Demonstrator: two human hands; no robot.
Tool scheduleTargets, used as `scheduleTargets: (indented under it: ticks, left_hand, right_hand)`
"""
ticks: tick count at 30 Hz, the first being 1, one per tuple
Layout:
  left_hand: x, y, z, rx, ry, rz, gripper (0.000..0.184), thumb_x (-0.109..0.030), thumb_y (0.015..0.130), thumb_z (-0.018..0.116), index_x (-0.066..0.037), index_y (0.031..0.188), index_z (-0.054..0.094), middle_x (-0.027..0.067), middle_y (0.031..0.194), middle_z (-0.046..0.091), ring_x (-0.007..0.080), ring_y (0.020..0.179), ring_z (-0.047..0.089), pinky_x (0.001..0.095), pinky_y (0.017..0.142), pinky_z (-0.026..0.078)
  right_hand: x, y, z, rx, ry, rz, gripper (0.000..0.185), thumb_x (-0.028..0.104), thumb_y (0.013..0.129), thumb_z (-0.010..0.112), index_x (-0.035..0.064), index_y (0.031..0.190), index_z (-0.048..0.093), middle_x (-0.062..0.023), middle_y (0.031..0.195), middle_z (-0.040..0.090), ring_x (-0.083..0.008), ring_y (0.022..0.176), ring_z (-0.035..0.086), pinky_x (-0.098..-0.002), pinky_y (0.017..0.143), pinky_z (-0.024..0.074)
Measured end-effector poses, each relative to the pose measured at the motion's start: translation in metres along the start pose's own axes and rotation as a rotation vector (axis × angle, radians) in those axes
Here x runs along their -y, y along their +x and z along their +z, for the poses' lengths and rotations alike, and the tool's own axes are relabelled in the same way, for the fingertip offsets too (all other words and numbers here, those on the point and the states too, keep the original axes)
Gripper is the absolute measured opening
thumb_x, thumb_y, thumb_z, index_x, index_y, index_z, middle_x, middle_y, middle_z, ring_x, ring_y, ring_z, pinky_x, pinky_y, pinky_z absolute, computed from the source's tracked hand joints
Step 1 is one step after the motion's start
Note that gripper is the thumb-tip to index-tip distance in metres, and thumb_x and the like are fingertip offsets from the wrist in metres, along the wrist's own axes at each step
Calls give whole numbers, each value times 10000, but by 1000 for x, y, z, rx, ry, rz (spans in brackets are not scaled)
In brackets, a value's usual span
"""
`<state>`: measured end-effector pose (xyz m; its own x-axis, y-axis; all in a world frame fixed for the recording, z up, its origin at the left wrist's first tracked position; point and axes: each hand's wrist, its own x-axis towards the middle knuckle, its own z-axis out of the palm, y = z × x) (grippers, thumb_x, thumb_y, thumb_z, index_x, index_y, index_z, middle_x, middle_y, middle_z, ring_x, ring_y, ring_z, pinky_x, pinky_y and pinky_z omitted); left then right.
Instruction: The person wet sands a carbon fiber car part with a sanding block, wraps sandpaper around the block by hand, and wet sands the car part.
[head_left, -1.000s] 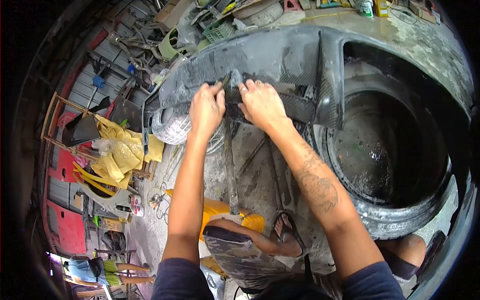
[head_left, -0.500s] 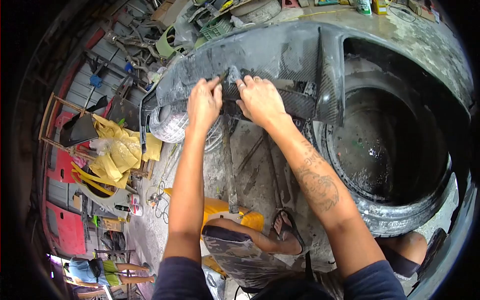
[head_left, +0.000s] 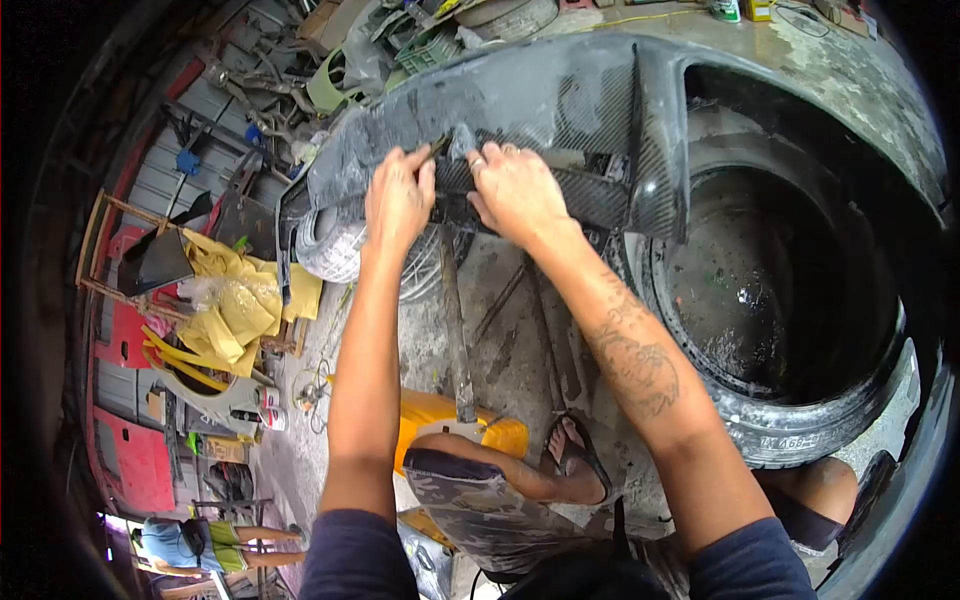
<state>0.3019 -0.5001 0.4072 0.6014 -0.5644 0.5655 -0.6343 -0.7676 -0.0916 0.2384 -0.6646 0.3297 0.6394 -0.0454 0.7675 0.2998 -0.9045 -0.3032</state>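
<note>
A dark grey car bumper point(head_left: 520, 92) with carbon-fibre weave and smeared grey patches lies across the view in front of me. My left hand point(head_left: 400, 195) is closed on a small, thin dark piece point(head_left: 438, 148), its kind too small to make out, held against the bumper's surface. Just right of it, my right hand point(head_left: 518, 190), with a ring on a finger, grips the bumper's lower edge, fingers on top and thumb below. Between the hands a pale grey smear point(head_left: 462, 140) marks the surface.
Tires, one large point(head_left: 800, 437) at right and one point(head_left: 335, 250) behind the bumper, are near. A metal bar point(head_left: 455, 330) stands below my hands by a yellow stool point(head_left: 505, 435). Yellow sheets point(head_left: 230, 300) and car parts fill the left. Another person point(head_left: 190, 540) stands lower left.
My left hand has shifted slightly left with the thin dark piece. The right hand keeps its grip on the bumper edge, moved only a little.
</note>
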Motion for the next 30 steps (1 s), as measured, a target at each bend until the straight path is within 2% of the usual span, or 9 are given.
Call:
scheduleTargets:
  ticks: [5, 7, 9, 15, 16, 20, 27, 28, 30]
  left_hand:
    - [-17, -11, -12, 43, -20, -37, 271, -180, 949, 632, -9, 1129, 740, 235, 996, 660, 450, 924, 654, 493, 800, 534]
    - [2, 2, -8, 80, -5, -6, 262, -174, 947, 636, -23, 1130, 746, 232, 991, 650, 445, 918, 653, 488, 789, 531]
    - [9, -5, -5, 61, 35, 43, 266, -182, 949, 638, -27, 1139, 744, 229, 977, 644, 441, 909, 649, 487, 785, 528]
    - [11, 10, -5, 47, 8, 150, 292, -184, 944, 641, -24, 1169, 735, 219, 928, 628, 431, 898, 646, 479, 789, 527]
    - [10, 10, -3, 22, -5, 128, 299, -170, 933, 658, -2, 1170, 730, 233, 877, 605, 410, 806, 628, 453, 763, 499]
    - [-10, -7, -17, 75, -57, 33, 312, -174, 936, 650, -3, 1188, 719, 234, 882, 607, 416, 798, 624, 463, 760, 499]
    - [-13, -5, -9, -24, -34, 55, 289, -167, 941, 644, -1, 1163, 726, 244, 940, 639, 447, 877, 635, 481, 780, 509]
    - [-12, -2, -10, -1, -24, 52, 286, -167, 942, 643, -1, 1158, 729, 247, 940, 638, 453, 879, 637, 483, 782, 512]
    - [-7, 1, -8, 34, -41, 27, 280, -168, 943, 642, -13, 1158, 735, 249, 950, 634, 460, 895, 638, 490, 782, 517]
  right_hand:
    - [3, 1, -2, 128, 5, 27, 498, 250, 820, 779, -4, 1228, 649, -126, 1033, 670, -286, 949, 687, -393, 857, 554]
    - [3, -3, 2, 95, 1, 33, 508, 247, 809, 783, -4, 1229, 645, -125, 1029, 667, -287, 964, 683, -395, 858, 552]
    - [3, -3, 0, 18, 43, 10, 340, 162, 789, 748, -4, 1077, 682, -107, 981, 674, -271, 954, 681, -388, 826, 548]
    - [2, -3, 5, 8, 1, 11, 296, 153, 820, 699, 10, 1079, 682, -115, 999, 681, -270, 957, 682, -395, 844, 542]
    - [2, -4, 2, 38, 41, 21, 300, 156, 823, 700, 13, 1085, 682, -115, 998, 680, -269, 963, 683, -397, 845, 542]
    - [2, -2, 5, 65, 13, 37, 341, 175, 806, 730, 4, 1096, 679, -122, 1009, 683, -274, 974, 685, -403, 852, 542]
    - [4, -1, -5, 82, 16, 17, 424, 238, 797, 786, 6, 1132, 669, -121, 1033, 678, -275, 985, 678, -392, 867, 538]
    - [3, -1, -8, 157, 10, 37, 504, 256, 836, 764, 5, 1257, 646, -118, 1053, 655, -280, 997, 667, -388, 891, 538]
    - [2, -3, -3, 137, 32, 39, 510, 258, 833, 768, 5, 1258, 644, -120, 1050, 655, -283, 994, 667, -389, 891, 539]
